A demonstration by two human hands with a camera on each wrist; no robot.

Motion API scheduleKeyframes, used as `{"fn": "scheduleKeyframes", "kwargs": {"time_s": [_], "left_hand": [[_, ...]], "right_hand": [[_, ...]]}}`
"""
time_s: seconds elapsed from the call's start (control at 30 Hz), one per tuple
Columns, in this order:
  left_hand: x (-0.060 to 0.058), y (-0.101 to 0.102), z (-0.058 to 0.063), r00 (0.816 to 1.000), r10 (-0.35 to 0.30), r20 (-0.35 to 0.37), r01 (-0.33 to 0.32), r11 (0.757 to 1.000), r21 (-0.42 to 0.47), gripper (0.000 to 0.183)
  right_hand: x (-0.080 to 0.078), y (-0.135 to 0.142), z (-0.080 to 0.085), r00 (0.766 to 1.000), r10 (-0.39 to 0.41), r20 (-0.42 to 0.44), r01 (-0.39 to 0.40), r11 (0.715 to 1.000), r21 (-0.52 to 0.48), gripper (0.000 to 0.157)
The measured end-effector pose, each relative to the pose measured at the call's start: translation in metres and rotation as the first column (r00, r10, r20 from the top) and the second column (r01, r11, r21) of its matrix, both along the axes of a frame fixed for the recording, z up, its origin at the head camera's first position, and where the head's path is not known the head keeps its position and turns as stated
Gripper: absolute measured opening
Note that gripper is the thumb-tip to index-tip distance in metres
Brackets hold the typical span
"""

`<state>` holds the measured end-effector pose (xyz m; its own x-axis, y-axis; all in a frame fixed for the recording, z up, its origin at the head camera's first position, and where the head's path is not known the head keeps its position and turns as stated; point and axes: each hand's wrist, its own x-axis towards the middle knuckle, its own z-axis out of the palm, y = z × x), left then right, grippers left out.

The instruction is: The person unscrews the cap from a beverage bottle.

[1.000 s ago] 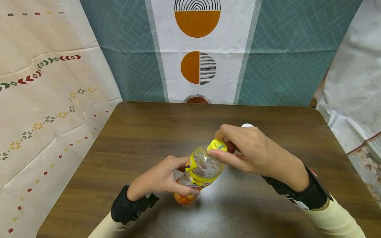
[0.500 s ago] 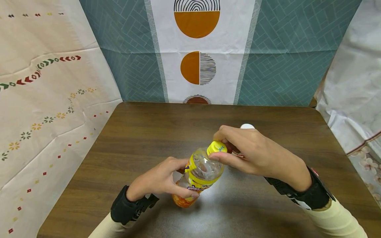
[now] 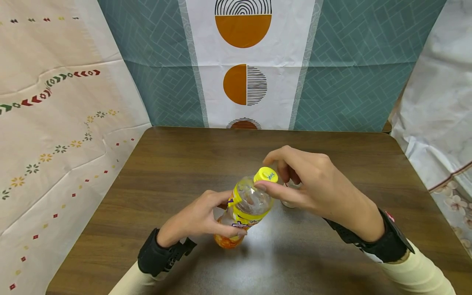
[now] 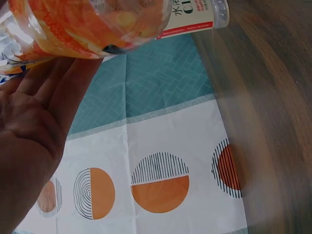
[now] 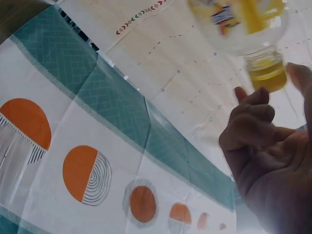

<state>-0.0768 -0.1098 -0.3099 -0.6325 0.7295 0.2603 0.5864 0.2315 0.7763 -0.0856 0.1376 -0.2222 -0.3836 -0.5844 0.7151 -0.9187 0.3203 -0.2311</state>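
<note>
A clear plastic bottle (image 3: pixel 254 200) with a yellow and orange label leans to the right over the table, its yellow cap (image 3: pixel 266 175) on its neck. My left hand (image 3: pixel 206 215) grips it around the lower label, thumb on the near side. Around the cap, my right hand (image 3: pixel 313 184) has its thumb and fingers spread. In the right wrist view a gap shows between the thumb and the cap (image 5: pixel 269 77). Orange fruit print on the bottle (image 4: pixel 97 24) fills the top of the left wrist view.
Behind my right hand stands a second clear bottle (image 3: pixel 289 203), mostly hidden; its cream and red label (image 4: pixel 187 19) shows in the left wrist view. The brown wooden table (image 3: pixel 177 164) ends at a patterned cloth (image 3: pixel 166 82) at the back.
My right thumb and fingers have spread apart around the cap, and that hand has risen slightly. The bottle has moved up a little, still in my left hand. The second bottle's white cap is now hidden.
</note>
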Motion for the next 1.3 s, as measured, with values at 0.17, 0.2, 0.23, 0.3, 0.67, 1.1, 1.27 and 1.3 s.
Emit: {"fn": "scheduleKeyframes", "kwargs": {"time_s": [0.17, 0.2, 0.23, 0.3, 0.67, 1.1, 1.27, 1.3], "left_hand": [[-0.011, -0.003, -0.021, 0.998, 0.063, -0.017, -0.064, 0.998, -0.018, 0.043], [-0.011, -0.003, -0.021, 0.997, 0.077, -0.026, -0.077, 0.997, -0.023, 0.043], [-0.012, -0.003, -0.021, 0.995, 0.089, -0.037, -0.09, 0.996, -0.027, 0.043], [-0.013, -0.003, -0.021, 0.992, 0.11, -0.054, -0.112, 0.993, -0.035, 0.043], [-0.003, 0.004, 0.009, 0.973, 0.191, -0.131, -0.2, 0.978, -0.054, 0.041], [-0.017, -0.002, -0.022, 0.94, 0.241, -0.243, -0.271, 0.957, -0.099, 0.045], [-0.016, -0.002, -0.02, 0.936, 0.253, -0.246, -0.288, 0.95, -0.118, 0.047], [-0.016, -0.002, -0.02, 0.936, 0.253, -0.247, -0.288, 0.95, -0.121, 0.047]], "right_hand": [[0.003, -0.003, -0.005, 0.99, -0.129, 0.056, 0.131, 0.991, -0.029, 0.047], [0.004, -0.003, -0.005, 0.986, -0.152, 0.065, 0.154, 0.987, -0.035, 0.047], [0.004, -0.004, -0.006, 0.982, -0.173, 0.076, 0.177, 0.984, -0.039, 0.047], [0.006, -0.006, -0.007, 0.971, -0.219, 0.09, 0.224, 0.974, -0.044, 0.043], [0.017, -0.018, -0.001, 0.88, -0.455, 0.138, 0.456, 0.889, 0.03, 0.031], [0.015, -0.026, -0.006, 0.829, -0.552, 0.093, 0.547, 0.834, 0.073, 0.039], [0.013, -0.027, -0.009, 0.83, -0.553, 0.08, 0.549, 0.833, 0.065, 0.039], [0.013, -0.027, -0.009, 0.831, -0.549, 0.087, 0.545, 0.836, 0.066, 0.038]]}}
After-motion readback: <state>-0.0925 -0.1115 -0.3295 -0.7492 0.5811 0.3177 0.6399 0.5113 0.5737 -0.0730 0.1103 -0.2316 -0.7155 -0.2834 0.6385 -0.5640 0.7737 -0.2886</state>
